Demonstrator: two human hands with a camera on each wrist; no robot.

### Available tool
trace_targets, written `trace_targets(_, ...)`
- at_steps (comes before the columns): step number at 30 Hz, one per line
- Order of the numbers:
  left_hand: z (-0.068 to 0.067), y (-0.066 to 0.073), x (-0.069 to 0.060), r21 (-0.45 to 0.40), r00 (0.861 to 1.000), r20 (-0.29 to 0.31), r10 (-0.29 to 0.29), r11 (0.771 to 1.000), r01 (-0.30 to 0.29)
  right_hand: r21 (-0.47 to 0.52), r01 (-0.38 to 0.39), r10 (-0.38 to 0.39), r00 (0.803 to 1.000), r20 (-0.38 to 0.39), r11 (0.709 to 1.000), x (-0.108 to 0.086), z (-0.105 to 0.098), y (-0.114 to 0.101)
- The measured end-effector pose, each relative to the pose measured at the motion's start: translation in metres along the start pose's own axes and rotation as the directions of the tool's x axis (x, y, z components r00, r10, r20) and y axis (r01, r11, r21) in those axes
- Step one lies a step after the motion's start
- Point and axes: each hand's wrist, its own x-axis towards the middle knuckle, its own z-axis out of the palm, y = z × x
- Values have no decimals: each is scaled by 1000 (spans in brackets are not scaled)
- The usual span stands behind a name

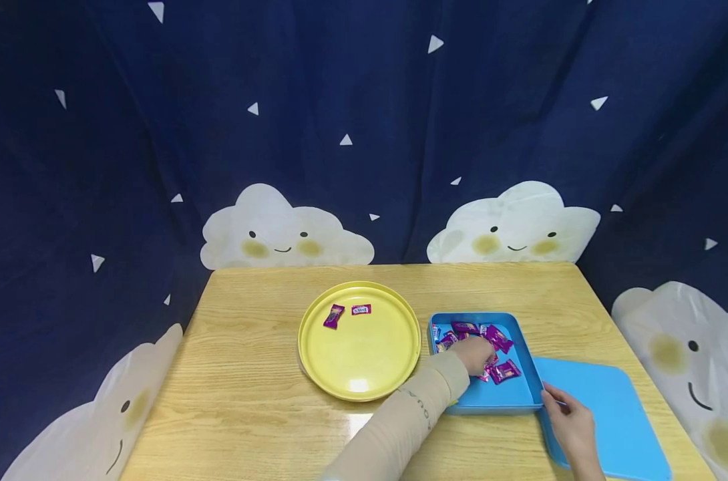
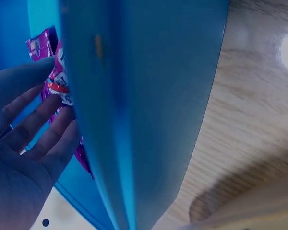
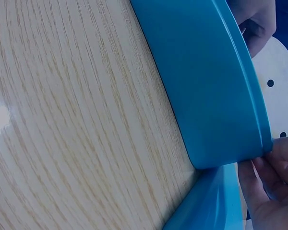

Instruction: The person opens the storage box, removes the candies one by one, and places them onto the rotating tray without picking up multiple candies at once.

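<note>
My left hand (image 1: 475, 355) reaches into a shallow blue box (image 1: 529, 374) of small wrapped candies. In the left wrist view, its thumb and slightly bent fingers (image 2: 43, 112) are spread at a pink-and-white wrapped candy (image 2: 60, 81), with no firm grip visible. Purple candies (image 1: 505, 371) lie around this hand. My right hand (image 1: 571, 424) holds the box's near right corner, thumb at the rim and fingers against the outer wall. To the left, a round yellow tray (image 1: 364, 354) bears one purple candy (image 1: 334, 316) and one red-and-white candy (image 1: 360, 309).
A flat blue lid (image 1: 610, 414) lies on the wooden table (image 1: 244, 374), right of the box and partly beneath its corner. Behind the table hangs a dark blue curtain (image 1: 316, 80) with white cloud figures.
</note>
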Motion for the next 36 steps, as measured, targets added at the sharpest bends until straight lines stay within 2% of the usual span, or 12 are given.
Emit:
trace_targets(4, 2, 4, -2, 24, 999, 32, 25, 999, -26, -9, 2, -2, 1000, -1, 1000, 0, 0, 0)
trace_targets(9, 7, 7, -1, 65, 998, 55, -4, 998, 0, -15, -2, 2, 1000, -2, 1000, -1, 1, 0)
trace_targets(13, 11, 7, 1, 110, 999, 50, -4, 994, -2, -17, -8, 8, 1000, -1, 1000, 0, 1, 0)
trace_targets(20, 7, 9, -7, 125, 997, 65, 28, 992, -36, -5, 7, -7, 1000, -15, 1000, 0, 3, 1)
trace_targets(27, 17, 11, -2, 225, 998, 46, 34, 973, -43, -1, -4, 4, 1000, -5, 1000, 0, 2, 1)
trace_targets(36, 18, 12, -4, 220, 998, 65, 18, 975, -32, -12, -5, 5, 1000, -6, 1000, 0, 1, 0)
